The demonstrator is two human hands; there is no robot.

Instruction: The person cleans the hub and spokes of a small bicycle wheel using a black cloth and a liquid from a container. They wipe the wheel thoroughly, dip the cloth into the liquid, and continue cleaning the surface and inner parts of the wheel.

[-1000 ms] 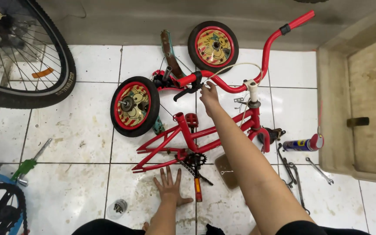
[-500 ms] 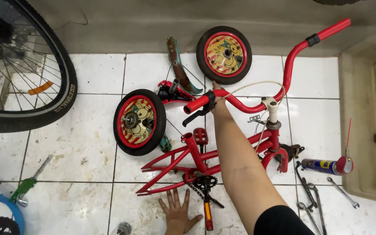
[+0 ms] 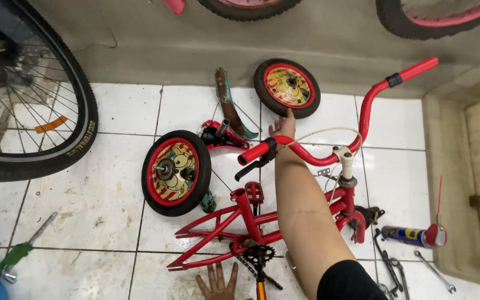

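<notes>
Reaching over a stripped red bicycle frame (image 3: 262, 225) toward a loose small wheel (image 3: 288, 88).

Right hand (image 3: 282, 126) extended, fingers open, tips touching the wheel's tyre by the wall; nothing gripped. Left hand (image 3: 218, 280) spread flat on the floor tiles (image 3: 101, 205) beside the chain ring. Both wheels off: second wheel (image 3: 175, 172) lying left of the frame, mudguard (image 3: 228, 103) detached nearby. Handlebar (image 3: 356, 116) mounted. Spray can (image 3: 412, 235) and wrenches (image 3: 395, 269) laid out at right. Refitting of wheels judged outstanding.

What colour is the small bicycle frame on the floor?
Red, clearest in the head view: the small metal bicycle frame.
</notes>
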